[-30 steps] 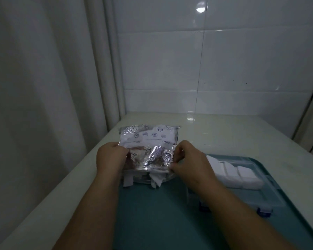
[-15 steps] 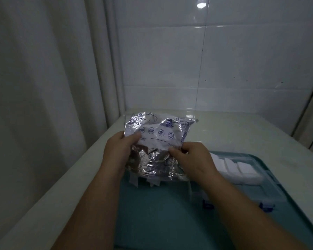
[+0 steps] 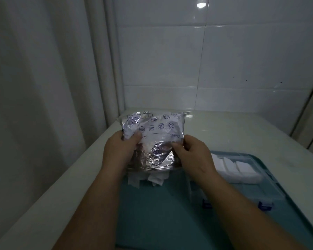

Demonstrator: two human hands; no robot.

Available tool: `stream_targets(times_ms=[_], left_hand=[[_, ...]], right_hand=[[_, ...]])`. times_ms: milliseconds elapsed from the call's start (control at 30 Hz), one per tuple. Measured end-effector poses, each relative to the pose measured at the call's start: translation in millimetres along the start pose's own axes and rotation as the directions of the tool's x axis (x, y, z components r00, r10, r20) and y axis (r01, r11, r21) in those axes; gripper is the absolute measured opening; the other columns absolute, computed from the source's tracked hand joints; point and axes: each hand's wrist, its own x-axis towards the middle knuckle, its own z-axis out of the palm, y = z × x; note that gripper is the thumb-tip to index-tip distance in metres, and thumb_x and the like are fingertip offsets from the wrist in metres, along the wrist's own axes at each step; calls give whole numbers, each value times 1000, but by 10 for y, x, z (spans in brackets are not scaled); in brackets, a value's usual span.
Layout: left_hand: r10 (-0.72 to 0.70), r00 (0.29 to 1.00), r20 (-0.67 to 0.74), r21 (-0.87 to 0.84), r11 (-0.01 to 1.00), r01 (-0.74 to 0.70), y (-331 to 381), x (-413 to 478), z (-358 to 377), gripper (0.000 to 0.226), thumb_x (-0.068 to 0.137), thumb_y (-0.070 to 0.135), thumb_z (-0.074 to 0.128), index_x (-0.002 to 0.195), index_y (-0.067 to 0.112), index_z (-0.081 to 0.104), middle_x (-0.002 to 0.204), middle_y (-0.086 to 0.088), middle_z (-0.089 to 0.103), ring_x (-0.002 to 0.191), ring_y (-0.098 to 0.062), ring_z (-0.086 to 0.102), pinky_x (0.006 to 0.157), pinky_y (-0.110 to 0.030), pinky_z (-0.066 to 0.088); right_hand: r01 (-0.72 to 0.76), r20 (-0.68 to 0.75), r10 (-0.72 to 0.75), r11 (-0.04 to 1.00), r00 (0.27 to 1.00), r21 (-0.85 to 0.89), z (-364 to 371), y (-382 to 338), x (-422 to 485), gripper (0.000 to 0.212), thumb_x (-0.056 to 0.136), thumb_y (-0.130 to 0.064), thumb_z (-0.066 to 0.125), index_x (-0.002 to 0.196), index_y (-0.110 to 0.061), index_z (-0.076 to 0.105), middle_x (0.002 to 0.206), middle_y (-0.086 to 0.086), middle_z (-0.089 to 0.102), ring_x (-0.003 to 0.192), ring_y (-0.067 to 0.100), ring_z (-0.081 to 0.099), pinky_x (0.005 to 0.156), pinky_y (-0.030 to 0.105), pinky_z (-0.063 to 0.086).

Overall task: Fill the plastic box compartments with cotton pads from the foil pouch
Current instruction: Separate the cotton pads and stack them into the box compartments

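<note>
A crinkled silver foil pouch [image 3: 153,139] with blue printed icons is held up over the teal mat, its open mouth facing down. My left hand [image 3: 118,150] grips its left side and my right hand [image 3: 192,153] pinches its right edge. White cotton pads [image 3: 152,178] hang out of the pouch's lower edge. To the right lies the clear plastic box [image 3: 271,184] with blue latches, and stacks of white cotton pads [image 3: 237,168] stand in its far compartments. My right forearm hides the box's left part.
A teal mat [image 3: 152,217] covers the near part of a pale countertop [image 3: 233,130]. White tiled wall stands behind, a light curtain hangs at the left, and the counter's left edge drops away beside my left arm.
Both hands have lifted the pouch off the mat and tilted it upright, so its printed face shows more. Pads still hang from its lower edge.
</note>
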Motion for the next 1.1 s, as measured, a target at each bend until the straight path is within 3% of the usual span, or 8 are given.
stream_targets(times_ms=[233, 400, 500, 633, 767, 867, 967, 1100], left_hand=[[-230, 959, 163, -142, 957, 254, 12, 15, 16, 8, 77, 13, 74, 85, 10, 73, 78, -9, 74, 75, -27, 70, 76, -38, 56], [-177, 931, 320, -306, 911, 278, 35, -54, 45, 17, 83, 15, 73, 99, 10, 71, 91, -8, 76, 85, -26, 73, 80, -38, 56], [-167, 937, 306, -270, 929, 253, 59, -77, 58, 19, 80, 11, 74, 98, 7, 72, 86, -10, 76, 78, -27, 72, 75, -40, 58], [-187, 950, 251, -243, 938, 249, 69, -92, 94, 7, 80, 13, 75, 83, 8, 72, 63, -1, 71, 53, -17, 66, 52, -28, 54], [-134, 979, 151, -202, 966, 163, 39, -73, 111, 11, 81, 20, 75, 90, 14, 74, 84, -2, 76, 80, -22, 73, 78, -36, 58], [-132, 988, 80, -181, 973, 145, 29, -51, 98, 18, 83, 29, 73, 95, 15, 74, 90, 0, 75, 82, -18, 71, 77, -34, 56], [-118, 992, 50, -123, 985, 123, 40, -52, 112, 18, 85, 37, 70, 89, 19, 71, 92, 0, 74, 85, -19, 68, 81, -34, 54], [-49, 998, 44, 64, 997, 46, 32, -62, 78, 33, 76, 50, 71, 96, 22, 71, 94, 3, 73, 86, -17, 67, 83, -33, 53]], right_hand=[[-6, 50, 7, 1000, 999, -9, -34, -25, -16, 20, 95, -37, 50, 90, -18, 55, 82, -1, 63, 77, 18, 62, 70, 38, 54], [-57, 138, 38, 989, 990, 140, -39, -150, -84, 35, 90, -47, 57, 115, -27, 44, 98, -11, 63, 84, 6, 64, 75, 34, 56], [-54, 98, 37, 983, 995, 176, 4, -146, -63, 32, 86, -40, 64, 112, -28, 50, 96, -9, 67, 79, 10, 68, 71, 38, 60], [-8, 23, 5, 988, 1000, 152, 20, -110, -43, 13, 82, -36, 65, 82, -23, 68, 72, -2, 71, 66, 18, 69, 66, 46, 59], [-19, 50, 13, 993, 999, 113, 17, -94, -41, 32, 83, -49, 60, 77, -18, 68, 72, 0, 70, 70, 20, 69, 70, 47, 58], [-45, 65, 40, 995, 997, 86, -31, -93, -37, 33, 80, -56, 59, 95, -27, 66, 84, -9, 71, 76, 10, 69, 72, 37, 57], [-9, 53, 14, 995, 998, -96, -82, -92, -26, 15, 87, -39, 62, 83, -24, 61, 77, -9, 63, 69, 8, 59, 57, 24, 43], [40, -7, -42, 977, 999, -208, -32, -82, -39, 23, 91, -29, 58, 71, -20, 52, 70, -4, 56, 65, 14, 50, 52, 24, 33]])
